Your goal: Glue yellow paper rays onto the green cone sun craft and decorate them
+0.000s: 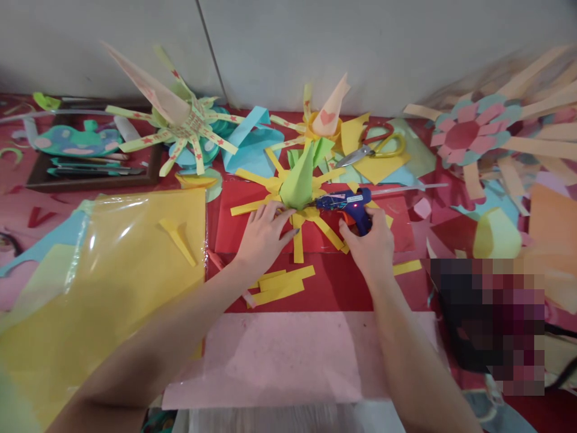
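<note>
the likeliest trouble, i'd say, is a burn: the nozzle of the blue glue gun (pixel 345 200) points at the lower right edge of the green paper cone (pixel 297 185), and the fingertips of the left hand (pixel 262 236) rest at the cone's base, just beside it. a red light shows on the gun, so the tip may well be hot, and a small slip or a blob of glue running along the paper could reach skin. the left fingers are slightly spread, with the thumb apart from them and laid toward the yellow paper strips (pixel 328 231); they seem to steady the cone from the side, without pinching it. the right hand (pixel 373 240) is clamped around the gun's handle, near the orange trigger; too hard a squeeze could flood the join. the cone stands in the middle of the spread strips, over the red sheet (pixel 234 231), its tip leaning a little to the right, so uneven pressure could set it crooked. whether the nozzle touches it, i cannot tell. glue that leaks beneath could stick the strips to the sheet. the clear glue stick (pixel 408 188) pokes out behind the gun, below the scissors (pixel 358 155), and could snag if the gun swings.
</note>
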### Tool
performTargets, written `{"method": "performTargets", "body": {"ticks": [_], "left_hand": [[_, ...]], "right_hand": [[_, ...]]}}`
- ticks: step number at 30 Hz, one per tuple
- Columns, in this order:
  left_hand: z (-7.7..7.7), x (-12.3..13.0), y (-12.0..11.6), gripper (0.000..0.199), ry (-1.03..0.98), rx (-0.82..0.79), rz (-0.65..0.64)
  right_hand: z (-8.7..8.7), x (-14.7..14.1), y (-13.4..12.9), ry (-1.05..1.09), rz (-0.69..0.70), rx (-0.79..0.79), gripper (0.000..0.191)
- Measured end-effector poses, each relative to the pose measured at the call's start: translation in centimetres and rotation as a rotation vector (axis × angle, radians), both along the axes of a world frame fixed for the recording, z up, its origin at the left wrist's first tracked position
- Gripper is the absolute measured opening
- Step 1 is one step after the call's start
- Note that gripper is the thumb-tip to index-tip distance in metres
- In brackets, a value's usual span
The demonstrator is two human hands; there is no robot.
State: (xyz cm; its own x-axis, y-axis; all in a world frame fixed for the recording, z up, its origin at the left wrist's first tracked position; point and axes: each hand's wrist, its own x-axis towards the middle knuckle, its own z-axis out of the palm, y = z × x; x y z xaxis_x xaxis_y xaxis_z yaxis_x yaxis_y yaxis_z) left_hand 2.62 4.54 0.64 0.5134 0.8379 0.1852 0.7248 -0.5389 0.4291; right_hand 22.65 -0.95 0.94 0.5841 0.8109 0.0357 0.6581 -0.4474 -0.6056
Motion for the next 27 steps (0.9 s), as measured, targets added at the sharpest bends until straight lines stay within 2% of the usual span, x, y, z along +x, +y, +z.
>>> {"method": "performTargets", "body": {"ticks": [8, 15, 23, 27], "left_hand": [[-0.2, 0.0, 0.1, 0.022, -0.025, -0.033, 0.016], [-0.1, 0.0, 0.2, 0.012, -0.111, -0.043, 0.008], [-0.2, -0.2, 0.3, 0.010, -0.148, -0.059, -0.013], [-0.2, -0.2, 0.3, 0.013, -0.133, -0.056, -0.014]], "right_hand": [[0.5, -0.2, 0.1, 0.023, -0.027, -0.061, 0.044], [0.1, 0.2, 0.0, -0.009, 0.017, 0.005, 0.042], [-0.1, 0.1, -0.3, -0.047, 0.107, 0.016, 0.039], [-0.6, -0.3, 0.0, -0.070, 0.077, 0.044, 0.042]]}}
